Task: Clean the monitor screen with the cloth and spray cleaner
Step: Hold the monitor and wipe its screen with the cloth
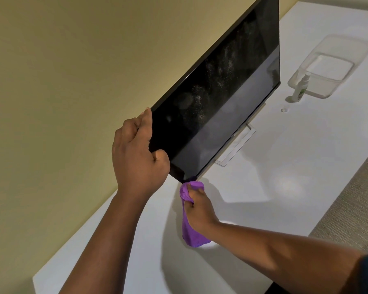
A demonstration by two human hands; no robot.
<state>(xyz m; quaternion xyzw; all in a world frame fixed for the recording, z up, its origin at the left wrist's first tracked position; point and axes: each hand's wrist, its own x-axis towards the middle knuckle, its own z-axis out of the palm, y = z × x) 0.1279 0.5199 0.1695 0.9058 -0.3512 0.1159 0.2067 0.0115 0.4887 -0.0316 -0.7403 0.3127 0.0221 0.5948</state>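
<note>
A black monitor (pixel 221 92) stands on a white desk (pixel 263 187), its dark screen speckled with fine spray mist across the middle. My left hand (pixel 138 160) grips the monitor's near left edge, thumb on the screen side. My right hand (pixel 198 206) holds a bunched purple cloth (pixel 189 219) just below the screen's lower left corner, the cloth's top touching the bottom bezel. A small white spray bottle (pixel 300 88) stands upright on the desk to the right of the monitor.
A clear plastic tub (pixel 357 52) sits behind the spray bottle at the back right. A small round cap (pixel 284 110) lies on the desk near the bottle. The monitor's silver stand (pixel 236 147) rests under the screen. A yellow wall (pixel 72 81) is behind; carpet (pixel 353 209) lies right.
</note>
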